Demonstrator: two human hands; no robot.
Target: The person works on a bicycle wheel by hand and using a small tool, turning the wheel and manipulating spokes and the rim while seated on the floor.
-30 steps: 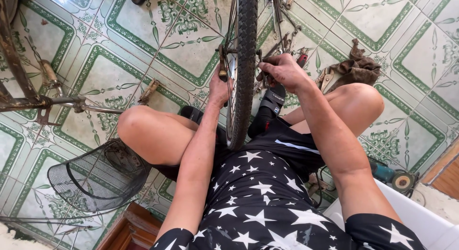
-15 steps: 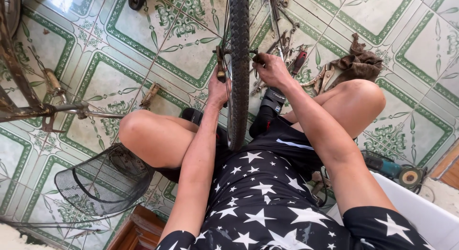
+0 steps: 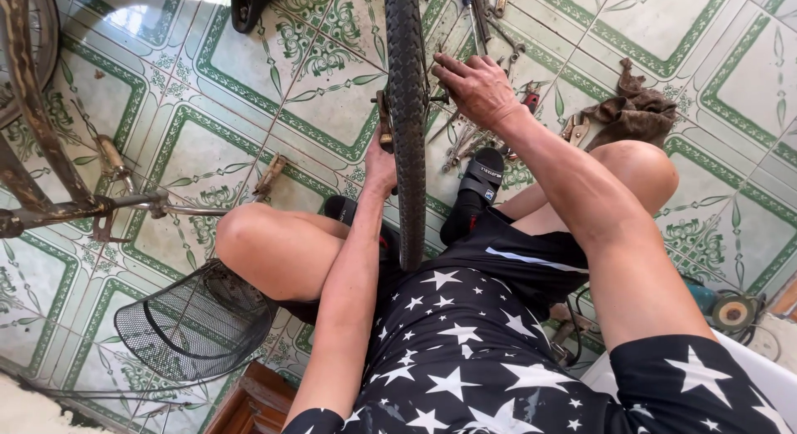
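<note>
1. Since 1 second ago your view has tipped slightly: the bicycle wheel (image 3: 406, 110) now stands nearly vertical in the middle of the frame, and more of the tools beyond it shows.
2. Your right hand (image 3: 475, 87) sat lower and closer to the tyre before; it now lies a little higher, knuckles up, just right of the tyre at the hub.
3. Your left hand (image 3: 380, 158) has hardly moved; it stays on the left side of the wheel, mostly hidden behind the tyre.
4. The left arm runs straight up from your lap with the wrist pressed against the tyre; the grip seems closed on a rusty brown part (image 3: 384, 120) at the hub, but the fingers are hidden, so you cannot tell.
5. The right arm reaches over your raised right knee, wrist bent downward; the fingers curl onto the axle end, though what they pinch is too small to tell.
6. The wheel stands upright on the tiled floor (image 3: 207, 143) between your knees, its lower edge near your black sandals (image 3: 480, 181).
7. A wire basket (image 3: 195, 322) lies by your left knee, a brown rag (image 3: 635, 110) beyond your right knee, and loose hand tools (image 3: 465, 143) just right of the wheel.
</note>
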